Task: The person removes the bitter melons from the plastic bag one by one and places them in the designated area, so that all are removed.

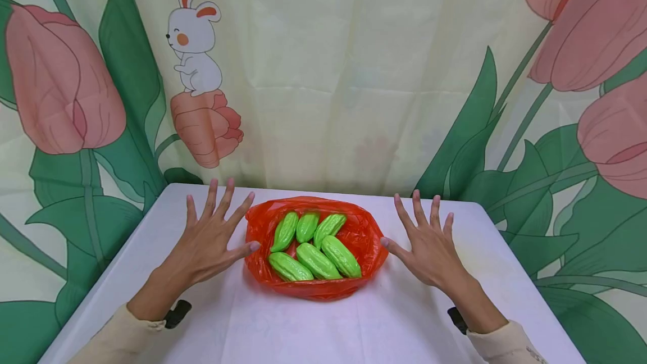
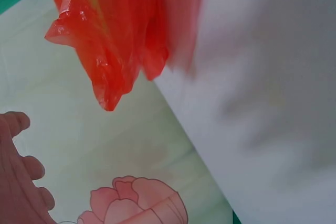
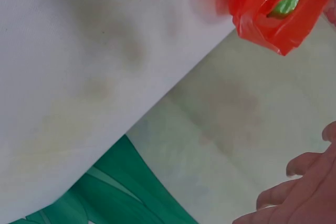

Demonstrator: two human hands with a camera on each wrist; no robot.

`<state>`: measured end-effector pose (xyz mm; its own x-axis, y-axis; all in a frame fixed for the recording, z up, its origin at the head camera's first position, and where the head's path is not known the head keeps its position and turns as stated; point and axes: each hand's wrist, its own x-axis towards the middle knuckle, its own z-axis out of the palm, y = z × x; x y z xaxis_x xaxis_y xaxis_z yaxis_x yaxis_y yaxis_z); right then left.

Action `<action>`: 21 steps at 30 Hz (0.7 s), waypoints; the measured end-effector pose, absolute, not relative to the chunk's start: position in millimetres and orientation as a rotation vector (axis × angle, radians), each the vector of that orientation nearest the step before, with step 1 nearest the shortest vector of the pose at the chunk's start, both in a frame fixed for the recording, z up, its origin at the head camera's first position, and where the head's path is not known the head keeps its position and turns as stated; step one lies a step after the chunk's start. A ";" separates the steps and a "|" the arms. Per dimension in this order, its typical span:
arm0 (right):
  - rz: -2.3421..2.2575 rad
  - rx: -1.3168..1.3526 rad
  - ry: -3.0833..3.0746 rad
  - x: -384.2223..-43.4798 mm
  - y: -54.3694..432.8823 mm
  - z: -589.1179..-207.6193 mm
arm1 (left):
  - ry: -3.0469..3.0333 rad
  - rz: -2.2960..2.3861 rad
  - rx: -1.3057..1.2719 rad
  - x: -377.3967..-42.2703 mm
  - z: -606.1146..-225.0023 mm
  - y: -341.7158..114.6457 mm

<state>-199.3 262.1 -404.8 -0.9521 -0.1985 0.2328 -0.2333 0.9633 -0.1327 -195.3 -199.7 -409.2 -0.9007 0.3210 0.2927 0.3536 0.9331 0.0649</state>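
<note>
A red plastic bag [image 1: 323, 292] lies with its mouth spread wide on the white table. Inside it are several ridged green gourds [image 1: 315, 260], glossy and shaped like bitter melons. My left hand [image 1: 204, 243] is held to the left of the bag, fingers spread and straight, nothing in its grasp. On the other side, my right hand [image 1: 432, 249] is also spread and holds nothing. Both thumbs come close to the bag's edge; whether they touch it I cannot tell. Each wrist view shows part of the bag, and a gourd's tip [image 3: 287, 4] appears in the right one.
The white table [image 1: 298, 330] has its far edge just behind the bag. Behind it hangs a curtain [image 1: 313, 100] printed with tulips and a rabbit. Dark bands [image 1: 178, 314] sit under both wrists, by the beige sleeves.
</note>
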 end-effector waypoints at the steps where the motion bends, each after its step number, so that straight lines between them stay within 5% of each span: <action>1: 0.238 0.323 -2.898 -198.9 262.0 -404.7 | -2.812 -0.171 -0.503 -195.5 -409.3 -199.5; 21: 0.306 0.315 -2.864 -204.3 265.6 -406.6 | -2.795 -0.246 -0.517 -198.7 -413.4 -196.1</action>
